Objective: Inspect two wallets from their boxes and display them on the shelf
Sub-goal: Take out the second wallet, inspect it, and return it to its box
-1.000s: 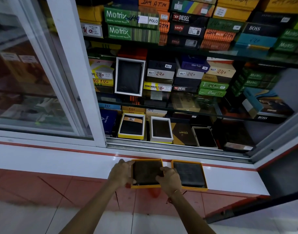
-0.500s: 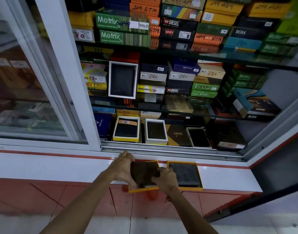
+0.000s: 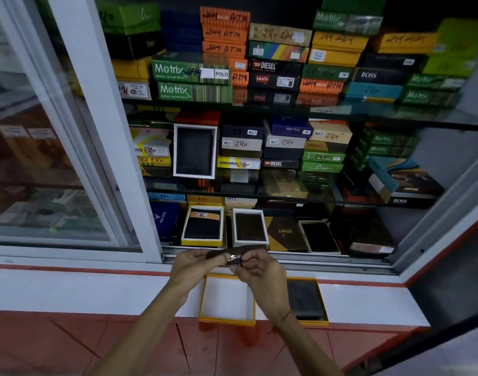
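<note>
Pinching the dark brown leather wallet (image 3: 233, 253) from both ends, the left hand (image 3: 190, 264) grips its left end and the right hand (image 3: 259, 272) closes its fingers on the right end. The wallet is held edge-on in the air above the white ledge (image 3: 97, 289), in front of the sliding-door track of the glass display cabinet (image 3: 286, 112). Directly beneath the hands sits the yellow-rimmed cardboard box with a white inside (image 3: 227, 299), with no wallet in it. Just right of it, touching or nearly so, a second yellow-rimmed box (image 3: 320, 302) holds a flat black wallet (image 3: 304, 299), partly covered by the right wrist. Both boxes rest on the near edge of the ledge, above red floor tiles (image 3: 69, 346). Farther off, on the cabinet's bottom shelf, a yellow-edged open box (image 3: 202, 226) and a white-edged open box (image 3: 250, 227) each show a dark wallet. Stacked wallet cartons fill the upper shelves.
</note>
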`<state>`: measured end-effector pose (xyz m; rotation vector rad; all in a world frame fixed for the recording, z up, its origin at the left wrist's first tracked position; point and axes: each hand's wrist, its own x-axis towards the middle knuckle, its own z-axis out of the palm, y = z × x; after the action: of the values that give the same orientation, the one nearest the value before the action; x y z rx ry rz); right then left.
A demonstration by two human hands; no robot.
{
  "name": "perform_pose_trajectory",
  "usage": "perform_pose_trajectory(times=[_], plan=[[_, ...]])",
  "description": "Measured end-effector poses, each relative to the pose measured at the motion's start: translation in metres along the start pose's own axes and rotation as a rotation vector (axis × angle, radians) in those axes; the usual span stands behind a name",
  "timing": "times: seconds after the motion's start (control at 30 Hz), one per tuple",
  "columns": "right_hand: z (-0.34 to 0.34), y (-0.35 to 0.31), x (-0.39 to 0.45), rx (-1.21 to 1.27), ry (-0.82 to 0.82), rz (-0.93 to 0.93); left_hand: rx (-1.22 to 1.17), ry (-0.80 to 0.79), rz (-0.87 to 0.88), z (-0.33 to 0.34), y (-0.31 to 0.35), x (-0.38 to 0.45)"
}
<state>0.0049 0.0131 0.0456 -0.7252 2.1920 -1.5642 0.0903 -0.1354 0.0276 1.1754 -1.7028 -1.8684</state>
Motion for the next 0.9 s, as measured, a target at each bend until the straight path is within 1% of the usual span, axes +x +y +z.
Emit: perform_pose_trajectory(times=[0.13, 0.2, 0.3, 0.37, 0.43, 0.5, 0.57, 0.67, 0.8, 0.9], plan=[[-0.016, -0.010, 0.002, -0.024, -0.034, -0.119, -0.020, -0.043, 0.012, -0.004, 0.001, -0.001], [-0.031, -0.018, 0.010, -0.055, -0.004, -0.146, -0.073, -0.089, 0.009, -0.010, 0.002, -0.004], [-0.056, -0.032, 0.032, 0.015, 0.097, -0.089, -0.250, -0.188, -0.001, -0.021, 0.003, -0.003], [-0.068, -0.041, 0.045, 0.096, 0.095, -0.005, -0.414, -0.285, -0.027, -0.023, 0.006, -0.005], [-0.070, -0.049, 0.053, 0.176, 0.042, 0.081, -0.555, -0.352, -0.056, -0.019, 0.005, -0.006], [-0.066, -0.057, 0.056, 0.255, -0.030, 0.128, -0.666, -0.384, -0.082, -0.013, 0.000, -0.006], [-0.062, -0.063, 0.059, 0.254, -0.090, 0.157, -0.766, -0.418, -0.127, -0.008, -0.009, -0.008], [-0.067, -0.077, 0.067, 0.238, -0.153, 0.243, -0.824, -0.476, -0.156, -0.003, -0.021, -0.012], [-0.086, -0.085, 0.072, 0.180, -0.247, 0.293, -0.872, -0.524, -0.038, -0.010, -0.020, -0.008], [-0.083, -0.082, 0.067, 0.100, -0.373, 0.325, -0.886, -0.558, 0.032, -0.010, -0.016, -0.008]])
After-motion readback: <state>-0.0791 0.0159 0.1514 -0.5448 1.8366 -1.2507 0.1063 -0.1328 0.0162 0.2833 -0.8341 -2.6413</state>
